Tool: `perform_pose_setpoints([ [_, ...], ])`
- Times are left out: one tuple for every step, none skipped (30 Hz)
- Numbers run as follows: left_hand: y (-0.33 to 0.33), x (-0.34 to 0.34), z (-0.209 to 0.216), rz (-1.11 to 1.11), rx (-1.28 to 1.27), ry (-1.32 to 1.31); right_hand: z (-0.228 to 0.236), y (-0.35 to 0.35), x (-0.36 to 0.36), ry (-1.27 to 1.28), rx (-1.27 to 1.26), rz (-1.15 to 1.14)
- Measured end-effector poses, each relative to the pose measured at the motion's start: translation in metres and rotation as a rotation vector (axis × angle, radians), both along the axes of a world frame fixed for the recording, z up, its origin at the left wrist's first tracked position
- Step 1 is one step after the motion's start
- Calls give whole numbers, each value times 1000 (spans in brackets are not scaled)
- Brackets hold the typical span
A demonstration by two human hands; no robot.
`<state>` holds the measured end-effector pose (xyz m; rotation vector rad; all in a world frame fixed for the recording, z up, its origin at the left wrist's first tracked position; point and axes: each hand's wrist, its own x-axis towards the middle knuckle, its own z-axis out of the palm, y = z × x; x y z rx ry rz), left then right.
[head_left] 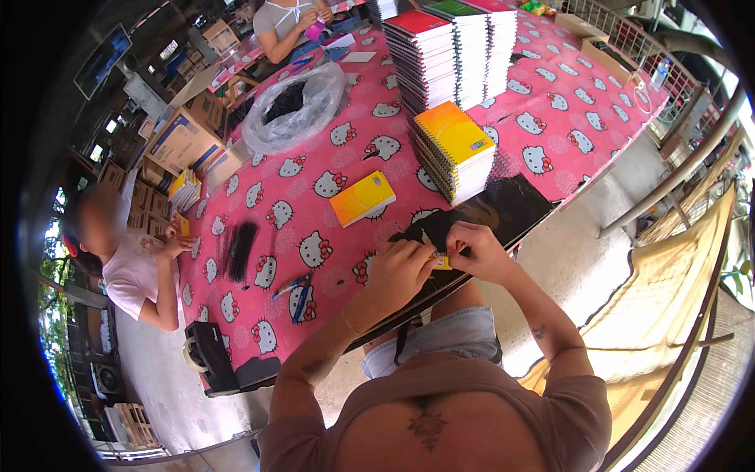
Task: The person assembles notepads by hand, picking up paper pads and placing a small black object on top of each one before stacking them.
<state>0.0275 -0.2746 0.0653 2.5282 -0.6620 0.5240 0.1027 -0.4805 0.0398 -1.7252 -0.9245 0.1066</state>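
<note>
At the near edge of the table my left hand (399, 273) and my right hand (476, 253) are close together with fingers bent inward. A small yellow piece (443, 263) shows between them, mostly covered by fingers, so its kind is not clear. The left fingertips rest at its edge. My right fingers are pinched just above it, and whatever they hold is hidden. Beneath the hands lies a black sheet (511, 206). Just beyond stands a stack of yellow spiral notebooks (456, 149). A single yellow spiral notebook (362, 198) lies flat to the left.
Tall notebook stacks (440, 63) stand at the back. Clear plastic wrapping (295, 106), loose black binding coils (239, 250), pens (299, 299) and a tape dispenser (208, 358) sit leftward on the pink patterned cloth. One person (141, 267) works at left, another (287, 31) at the back.
</note>
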Motion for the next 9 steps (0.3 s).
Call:
perform_pose_setpoints([
  [0, -1, 5, 30, 5, 28, 1, 4, -4, -12, 2, -92],
  [-1, -2, 10, 58, 10, 56, 3, 6, -9, -23, 4, -186],
  [-3, -4, 20, 88, 14, 81, 7, 10, -13, -38, 7, -278],
  [-6, -4, 38, 127, -169, 185, 26, 14, -22, -63, 107, -333],
  [-11, -3, 60, 165, -353, 288, 54, 18, -34, -88, 207, -386],
  [-16, 0, 78, 196, -540, 393, 71, 18, -40, -112, 307, -440],
  [-18, 7, 90, 96, -512, 240, 75, 16, -39, -95, 300, -403],
  [-19, 21, 102, -2, -483, 88, 80, 13, -35, -78, 293, -365],
  [-18, 37, 113, -98, -451, -63, 84, 8, -29, -59, 286, -326],
])
